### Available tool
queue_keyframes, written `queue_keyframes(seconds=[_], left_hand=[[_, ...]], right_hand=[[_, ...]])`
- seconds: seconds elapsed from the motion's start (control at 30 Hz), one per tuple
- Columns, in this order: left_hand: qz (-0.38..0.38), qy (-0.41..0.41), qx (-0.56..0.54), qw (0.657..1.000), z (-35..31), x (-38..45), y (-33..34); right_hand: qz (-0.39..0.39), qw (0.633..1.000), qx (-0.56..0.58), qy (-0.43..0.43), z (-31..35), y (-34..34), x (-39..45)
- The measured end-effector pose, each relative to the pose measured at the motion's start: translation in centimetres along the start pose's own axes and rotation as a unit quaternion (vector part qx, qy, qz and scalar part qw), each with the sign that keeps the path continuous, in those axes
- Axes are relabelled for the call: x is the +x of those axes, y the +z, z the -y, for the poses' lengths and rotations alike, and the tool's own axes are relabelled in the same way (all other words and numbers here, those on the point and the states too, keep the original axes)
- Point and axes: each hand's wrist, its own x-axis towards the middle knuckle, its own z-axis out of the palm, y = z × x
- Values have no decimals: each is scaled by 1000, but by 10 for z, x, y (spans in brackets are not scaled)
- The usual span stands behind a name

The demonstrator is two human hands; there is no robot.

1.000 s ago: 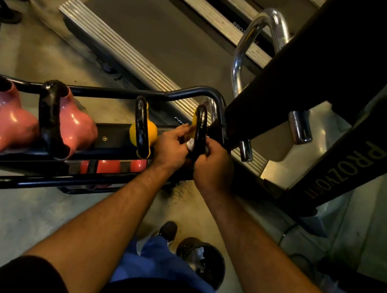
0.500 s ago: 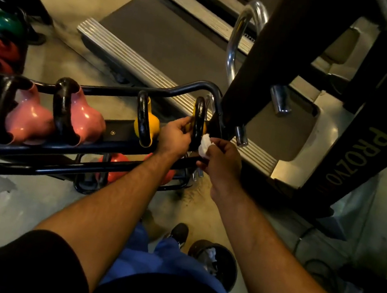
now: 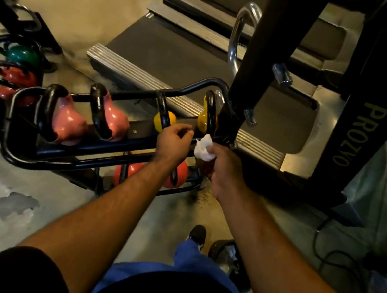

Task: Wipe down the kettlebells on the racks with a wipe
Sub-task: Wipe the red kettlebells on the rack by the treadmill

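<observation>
Both arms outstretched, right hand [image 3: 222,169] clutching wipe [image 3: 203,147].

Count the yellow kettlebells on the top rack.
2. One small yellow kettlebell sits just beyond the left hand; the other yellow kettlebell stands at the rack's right end, beyond the crumpled white wipe.

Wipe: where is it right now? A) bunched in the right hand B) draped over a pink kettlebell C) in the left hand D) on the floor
A: the white wipe is bunched in the right hand, just below the end yellow kettlebell; the left hand holds nothing visible.
</observation>
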Motion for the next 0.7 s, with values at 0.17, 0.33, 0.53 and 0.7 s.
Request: queue_keyframes(seconds=[0.17,0.33,0.53,0.7], left_hand=[[48,5,-33,998,34,-31,-54],[89,-42,-63,993,83,-75,-109],[64,-87,-3,994,148,-118,-155],[30,-150,17,988,197,-120,-169]], right_hand=[[-38,999,33,-11,-51,31,-38],[-6,999,44,10,-111,53,-74],[-9,998,-60,14,-169,71,-85],[61,995,-65,36,-190,87,-70]])
